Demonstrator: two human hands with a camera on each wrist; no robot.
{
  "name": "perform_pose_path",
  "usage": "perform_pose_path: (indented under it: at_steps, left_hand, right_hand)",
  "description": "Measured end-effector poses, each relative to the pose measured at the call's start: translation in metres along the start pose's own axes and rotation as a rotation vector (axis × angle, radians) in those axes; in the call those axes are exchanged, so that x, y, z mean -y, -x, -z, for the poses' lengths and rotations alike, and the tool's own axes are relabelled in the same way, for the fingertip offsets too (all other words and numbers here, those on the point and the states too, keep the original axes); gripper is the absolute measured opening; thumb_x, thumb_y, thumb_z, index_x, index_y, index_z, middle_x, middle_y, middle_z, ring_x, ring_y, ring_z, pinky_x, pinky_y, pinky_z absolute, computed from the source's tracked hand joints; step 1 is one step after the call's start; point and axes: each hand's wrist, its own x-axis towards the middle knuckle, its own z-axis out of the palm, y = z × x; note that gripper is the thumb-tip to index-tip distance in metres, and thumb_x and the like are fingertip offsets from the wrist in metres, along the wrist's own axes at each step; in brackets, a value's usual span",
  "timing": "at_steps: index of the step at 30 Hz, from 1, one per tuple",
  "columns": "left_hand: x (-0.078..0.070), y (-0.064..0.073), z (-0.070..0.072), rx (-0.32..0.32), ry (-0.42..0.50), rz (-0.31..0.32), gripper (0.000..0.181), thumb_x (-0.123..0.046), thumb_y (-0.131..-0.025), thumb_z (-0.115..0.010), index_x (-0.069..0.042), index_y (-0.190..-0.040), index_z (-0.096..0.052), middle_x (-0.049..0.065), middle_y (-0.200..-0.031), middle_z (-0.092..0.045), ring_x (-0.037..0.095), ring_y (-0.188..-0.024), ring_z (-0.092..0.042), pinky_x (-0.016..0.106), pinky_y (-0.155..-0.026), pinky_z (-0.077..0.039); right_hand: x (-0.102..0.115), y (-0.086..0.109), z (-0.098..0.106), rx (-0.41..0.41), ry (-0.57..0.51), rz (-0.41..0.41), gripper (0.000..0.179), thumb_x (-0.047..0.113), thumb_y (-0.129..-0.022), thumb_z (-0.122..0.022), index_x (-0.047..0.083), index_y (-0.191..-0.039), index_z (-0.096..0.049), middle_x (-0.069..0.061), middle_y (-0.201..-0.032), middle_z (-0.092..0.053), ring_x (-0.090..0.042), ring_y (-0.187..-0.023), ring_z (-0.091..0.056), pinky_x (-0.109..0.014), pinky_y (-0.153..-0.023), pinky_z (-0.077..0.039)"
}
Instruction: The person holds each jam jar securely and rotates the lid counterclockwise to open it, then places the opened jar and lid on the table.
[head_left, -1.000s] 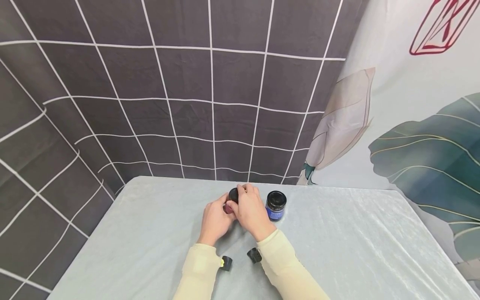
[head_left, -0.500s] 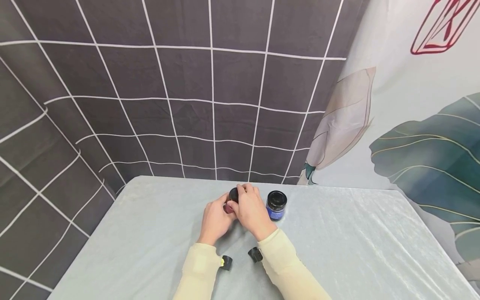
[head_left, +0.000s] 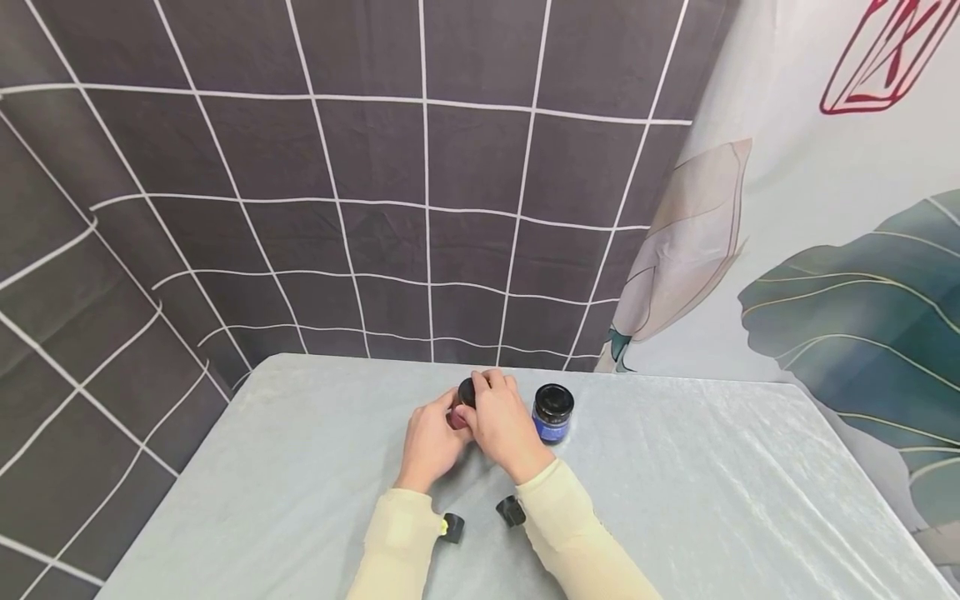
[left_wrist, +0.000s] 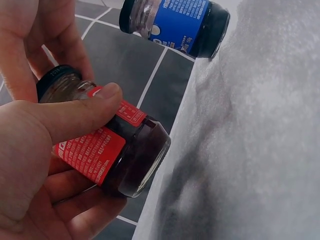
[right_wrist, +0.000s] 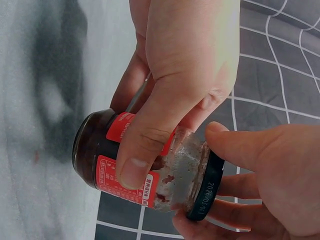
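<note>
My left hand [head_left: 431,437] holds a glass jar [left_wrist: 140,155] with a red label and dark contents, its thumb across the label and its fingers curled round the far side. Over the jar's top is my right hand [head_left: 502,421], gripping the rim of the black lid [right_wrist: 207,185] with thumb and fingers. The lid sits on the jar's mouth, and reddish bits cling to the glass beneath it. In the head view the hands cover most of the jar. To the right of the hands stands a second jar [head_left: 552,412] with a blue label and black lid.
A pale grey cloth [head_left: 315,467] covers the table, whose far edge lies just beyond the hands. Behind it hangs a dark curtain [head_left: 375,242] with a white grid, and a leaf-patterned curtain [head_left: 847,317] at the right. Small black devices [head_left: 452,527] stick out from both sleeves.
</note>
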Motion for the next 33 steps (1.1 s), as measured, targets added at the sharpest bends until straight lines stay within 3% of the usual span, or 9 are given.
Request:
perform_pose_path:
  at_steps: [12,33]
  left_hand:
    - [0.0025,0.0003,-0.0008,-0.002,-0.006,0.0,0.037,-0.014,-0.076,-0.081,-0.011,-0.112,-0.073,0.002,-0.093,-0.076,0.025,-0.094,-0.072,0.043,-0.081,-0.056]
    - [0.0008,-0.0005,0.0011,0.024,-0.006,0.037,0.039,-0.017,-0.077,-0.083,-0.011,-0.113,-0.073,0.005,-0.1,-0.076,0.026,-0.1,-0.072,0.044,-0.085,-0.056]
  right_hand:
    - [-0.0004,0.0007,0.0004,-0.018,0.041,0.049,0.047,0.019,-0.092,-0.073,-0.01,-0.126,-0.061,-0.022,-0.12,-0.061,-0.036,-0.112,-0.059,-0.045,-0.092,-0.053]
    - [-0.0021,0.0003,-0.0003,0.015,-0.012,0.091,0.046,0.012,-0.095,-0.067,-0.012,-0.132,-0.055,-0.027,-0.124,-0.057,-0.042,-0.112,-0.056,-0.047,-0.094,-0.051]
